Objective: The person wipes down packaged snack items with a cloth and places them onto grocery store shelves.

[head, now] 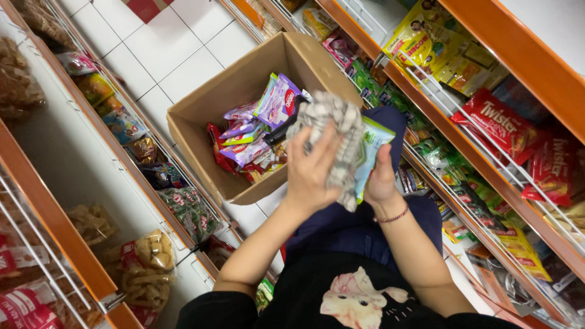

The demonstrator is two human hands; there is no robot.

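Here we are in a narrow shop aisle, and the person crouches between two orange-edged shelf racks. Centre of the frame: the left hand (pixel 311 167) lies flat, fingers spread, pressed against a grey-and-white patterned cloth (pixel 332 131), and the right hand (pixel 381 176) closes round the lower end of a light green and white packet (pixel 372 149), thumb side hidden behind it, so how firmly it is pinched I cannot tell. Cloth and packet sit together, the cloth laid over the packet's face (a wipe-down, by the look of it).

Just beyond the hands, upper centre, stands an open cardboard box (pixel 201 100) on the white tiled floor (pixel 170 42). It holds a heap of purple snack packets (pixel 277 100) and some red ones (pixel 216 146), filling only the lower part nearest the hands; the far half shows bare cardboard.

On the right of the frame the rack (pixel 499 49) carries rows of yellow, red and green packets, fairly full. On the left the wire shelf (pixel 36 244) holds bags of crackers. My judgement: this one packet is in hand, a good boxful waits.
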